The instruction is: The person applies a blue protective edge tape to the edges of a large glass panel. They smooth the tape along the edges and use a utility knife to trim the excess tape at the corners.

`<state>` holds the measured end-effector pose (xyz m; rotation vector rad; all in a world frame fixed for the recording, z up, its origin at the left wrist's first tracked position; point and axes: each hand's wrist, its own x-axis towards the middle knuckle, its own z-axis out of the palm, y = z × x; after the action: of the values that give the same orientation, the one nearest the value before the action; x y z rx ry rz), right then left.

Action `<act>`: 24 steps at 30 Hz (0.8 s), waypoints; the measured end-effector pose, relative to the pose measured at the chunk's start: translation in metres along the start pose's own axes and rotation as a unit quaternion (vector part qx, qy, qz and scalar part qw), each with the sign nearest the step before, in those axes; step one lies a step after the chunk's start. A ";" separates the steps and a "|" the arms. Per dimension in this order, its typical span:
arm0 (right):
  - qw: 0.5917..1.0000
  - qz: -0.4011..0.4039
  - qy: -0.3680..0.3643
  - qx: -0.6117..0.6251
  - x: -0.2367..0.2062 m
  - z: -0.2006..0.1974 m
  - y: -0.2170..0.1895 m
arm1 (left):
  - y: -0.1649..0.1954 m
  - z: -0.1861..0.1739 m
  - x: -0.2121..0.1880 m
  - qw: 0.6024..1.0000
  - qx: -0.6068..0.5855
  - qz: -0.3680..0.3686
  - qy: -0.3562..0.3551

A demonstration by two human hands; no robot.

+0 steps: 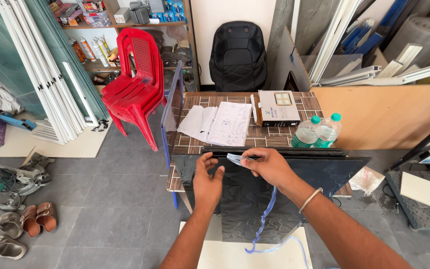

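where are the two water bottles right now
In the head view, the two water bottles stand side by side on the table's right edge, beside the cardboard box.

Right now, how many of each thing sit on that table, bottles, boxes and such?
Water bottles with green caps: 2
Cardboard box: 1
Sheaves of written papers: 2
Dark glass panel: 1
Total: 6
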<state>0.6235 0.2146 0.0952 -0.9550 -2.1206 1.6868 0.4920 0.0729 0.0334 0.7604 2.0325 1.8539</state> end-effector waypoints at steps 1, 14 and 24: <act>1.000 0.009 -0.003 -0.024 0.002 0.002 -0.004 | -0.002 -0.001 0.000 1.000 -0.020 0.002 -0.008; 0.973 0.037 -0.010 -0.227 0.003 0.027 -0.032 | -0.001 -0.006 -0.003 0.992 -0.107 -0.054 -0.026; 0.950 0.032 0.047 -0.306 -0.032 0.035 -0.048 | 0.016 -0.028 -0.017 0.976 0.141 0.153 -0.065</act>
<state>0.6115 0.1627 0.1364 -1.2398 -2.6196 0.9737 0.4936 0.0403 0.0503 1.3002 2.2196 1.6223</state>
